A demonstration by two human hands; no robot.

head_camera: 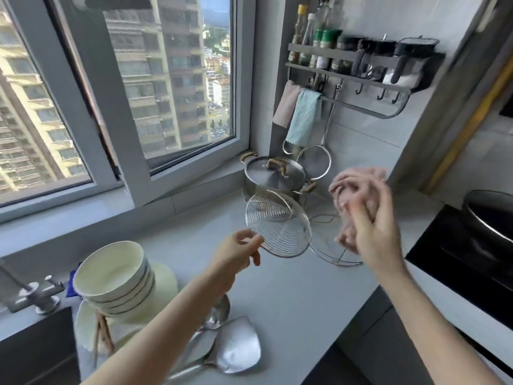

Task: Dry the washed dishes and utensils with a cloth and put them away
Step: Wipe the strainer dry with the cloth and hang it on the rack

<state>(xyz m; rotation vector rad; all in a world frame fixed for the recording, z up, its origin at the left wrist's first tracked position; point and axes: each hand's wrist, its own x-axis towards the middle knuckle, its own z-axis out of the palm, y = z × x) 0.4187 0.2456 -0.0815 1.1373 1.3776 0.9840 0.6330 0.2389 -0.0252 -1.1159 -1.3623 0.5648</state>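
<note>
The left hand (238,252) pinches the wire skimmer (279,232) by its rim, at the skimmer's 8 o'clock edge, and holds it tilted before the lidded pot (274,176). At 3 o'clock from the skimmer, the right hand (374,234) — blurred — grips a bunched pink cloth (359,182). Stacked bowls (111,276) stand on the counter (291,295) at 8 o'clock.

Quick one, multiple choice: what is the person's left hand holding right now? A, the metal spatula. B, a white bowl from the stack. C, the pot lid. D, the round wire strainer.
D: the left hand pinches the rim of the wire strainer, holding it up over the counter, while the right hand grips the pink cloth.
</note>
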